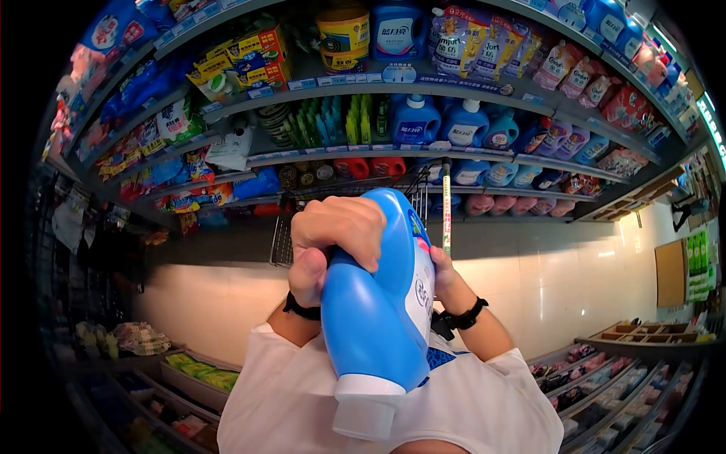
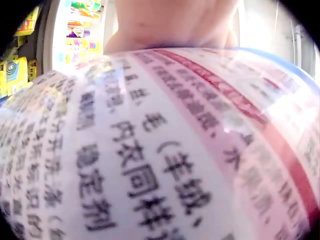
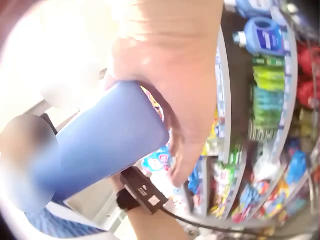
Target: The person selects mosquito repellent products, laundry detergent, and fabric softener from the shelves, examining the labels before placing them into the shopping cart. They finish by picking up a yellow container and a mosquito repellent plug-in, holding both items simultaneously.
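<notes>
A blue detergent bottle [image 1: 374,303] with a white cap is held in front of the chest, cap end toward the body. My left hand [image 1: 336,234] grips its handle, fingers curled round. At the label side, my right hand [image 1: 448,278] holds the bottle, its fingers mostly hidden behind it. The printed label [image 2: 150,150] fills the left wrist view, with part of a hand [image 2: 175,25] above. In the right wrist view my right hand [image 3: 172,75] curves over one end of the blue bottle [image 3: 112,135].
Shelves [image 1: 302,94] of detergent bottles, pouches and boxes curve across the front. Behind the bottle stands a wire cart [image 1: 281,234], with a green-and-white pole [image 1: 447,204] upright beside it. Low racks [image 1: 605,378] of small packets flank the body; tiled floor [image 1: 204,295] lies between.
</notes>
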A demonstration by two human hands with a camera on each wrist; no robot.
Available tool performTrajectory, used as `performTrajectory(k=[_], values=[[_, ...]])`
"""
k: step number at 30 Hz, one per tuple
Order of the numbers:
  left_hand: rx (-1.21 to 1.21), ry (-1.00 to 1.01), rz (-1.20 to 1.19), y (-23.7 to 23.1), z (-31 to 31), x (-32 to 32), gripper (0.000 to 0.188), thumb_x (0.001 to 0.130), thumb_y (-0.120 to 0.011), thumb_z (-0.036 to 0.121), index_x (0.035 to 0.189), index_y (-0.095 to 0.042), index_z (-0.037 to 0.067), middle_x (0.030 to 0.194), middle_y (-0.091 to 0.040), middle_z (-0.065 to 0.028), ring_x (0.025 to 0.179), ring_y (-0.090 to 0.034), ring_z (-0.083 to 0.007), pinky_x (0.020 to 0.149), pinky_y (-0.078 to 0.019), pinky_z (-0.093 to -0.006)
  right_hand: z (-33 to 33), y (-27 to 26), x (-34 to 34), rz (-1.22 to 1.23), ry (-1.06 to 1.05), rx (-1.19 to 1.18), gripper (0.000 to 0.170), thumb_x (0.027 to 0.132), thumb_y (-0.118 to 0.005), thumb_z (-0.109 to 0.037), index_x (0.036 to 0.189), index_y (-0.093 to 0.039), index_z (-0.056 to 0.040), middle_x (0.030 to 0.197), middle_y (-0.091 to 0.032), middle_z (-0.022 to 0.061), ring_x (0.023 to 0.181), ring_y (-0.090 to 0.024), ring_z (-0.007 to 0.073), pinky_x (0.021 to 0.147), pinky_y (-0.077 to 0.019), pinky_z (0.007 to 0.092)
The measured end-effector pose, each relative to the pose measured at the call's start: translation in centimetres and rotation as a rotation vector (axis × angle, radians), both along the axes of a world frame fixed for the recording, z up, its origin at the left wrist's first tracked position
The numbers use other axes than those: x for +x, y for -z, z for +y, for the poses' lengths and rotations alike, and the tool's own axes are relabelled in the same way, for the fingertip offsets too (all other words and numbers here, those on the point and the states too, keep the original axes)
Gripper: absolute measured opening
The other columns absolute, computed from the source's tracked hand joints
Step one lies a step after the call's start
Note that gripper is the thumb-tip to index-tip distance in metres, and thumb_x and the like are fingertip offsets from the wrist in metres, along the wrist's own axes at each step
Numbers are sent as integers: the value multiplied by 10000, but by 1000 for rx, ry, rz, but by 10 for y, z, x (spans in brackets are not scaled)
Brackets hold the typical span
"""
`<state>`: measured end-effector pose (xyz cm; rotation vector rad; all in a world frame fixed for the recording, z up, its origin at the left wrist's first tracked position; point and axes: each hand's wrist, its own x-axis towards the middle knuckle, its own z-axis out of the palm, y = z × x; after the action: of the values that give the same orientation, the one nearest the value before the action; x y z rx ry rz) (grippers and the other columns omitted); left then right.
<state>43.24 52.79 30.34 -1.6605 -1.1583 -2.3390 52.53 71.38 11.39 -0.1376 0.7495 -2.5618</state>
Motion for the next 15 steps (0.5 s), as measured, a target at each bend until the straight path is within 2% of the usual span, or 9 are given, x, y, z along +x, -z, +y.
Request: performTrajectory(k=[1, 3, 5, 7, 8, 9, 10, 13, 15], values=[[10, -5, 9, 1, 11, 12, 577, 990, -409, 451, 653, -619, 33, 491, -546, -66, 391, -454, -199, 539, -416, -362, 9, -5, 4, 10, -26, 9, 880, 847, -698, -604, 1444, -476, 4, 1416, -564, 235, 1212, -637, 331, 1008, -542, 439], [4, -17, 24, 3, 26, 33, 575, 1008, -388, 448, 703, -633, 27, 535, -570, -74, 446, -498, -202, 583, -427, -360, 18, -14, 9, -5, -162, -432, 802, 864, -694, -496, 1429, -486, 34, 1286, -659, 232, 1103, -692, 369, 980, -561, 472], [-17, -22, 30, 9, 36, 58, 577, 1026, -367, 444, 753, -647, 21, 579, -594, -82, 502, -542, -205, 627, -439, -359, 30, -29, 30, -10, -236, -471, 772, 869, -680, -456, 1427, -483, 40, 1325, -631, 245, 1130, -680, 375, 998, -552, 476], [-81, -315, -86, 18, 43, 85, 574, 1062, -330, 452, 929, -665, 5, 843, -667, -140, 756, -631, -228, 780, -475, -373, 35, -38, 53, -17, -87, -463, 754, 870, -668, -440, 1430, -485, 32, 1325, -631, 247, 1133, -679, 379, 1001, -550, 479], [-126, -465, -216, 29, 44, 102, 604, 1038, -370, 486, 1033, -685, -29, 1104, -669, -208, 1068, -622, -279, 1000, -446, -416, 38, -42, 60, 8, -84, -503, 736, 880, -648, -435, 1431, -485, 25, 1330, -627, 241, 1148, -669, 373, 1013, -541, 479], [-298, -652, -218, 43, 36, 110, 676, 1038, -348, 569, 1224, -635, -14, 1250, -619, -192, 1157, -593, -289, 1056, -435, -442, 42, -49, 66, 6, -101, -505, 736, 880, -648, -435, 1431, -485, 25, 1330, -627, 241, 1148, -669, 373, 1013, -541, 479], [-297, -669, -222, 62, 28, 120, 676, 1038, -348, 569, 1224, -635, -14, 1250, -619, -192, 1157, -593, -289, 1056, -435, -442, 47, -59, 70, 15, -18, -398, 733, 884, -642, -442, 1431, -485, 20, 1335, -623, 236, 1159, -661, 366, 1018, -535, 477], [48, -294, -590, 138, -1, 167, 754, 952, -527, 621, 1422, -452, 36, 1388, -533, -143, 1282, -516, -288, 1118, -392, -458, 55, -96, 73, 15, 128, -105, 776, 886, -605, -556, 1423, -496, -6, 1358, -610, 208, 1197, -630, 346, 1043, -502, 470], [299, -30, -798, 162, -10, 188, 937, 894, -646, 656, 1554, -330, 69, 1481, -476, -110, 1366, -465, -288, 1159, -364, -469, 51, -110, 64, 32, 220, -96, 771, 910, -584, -559, 1444, -475, -14, 1385, -590, 201, 1227, -610, 342, 1054, -495, 474]])
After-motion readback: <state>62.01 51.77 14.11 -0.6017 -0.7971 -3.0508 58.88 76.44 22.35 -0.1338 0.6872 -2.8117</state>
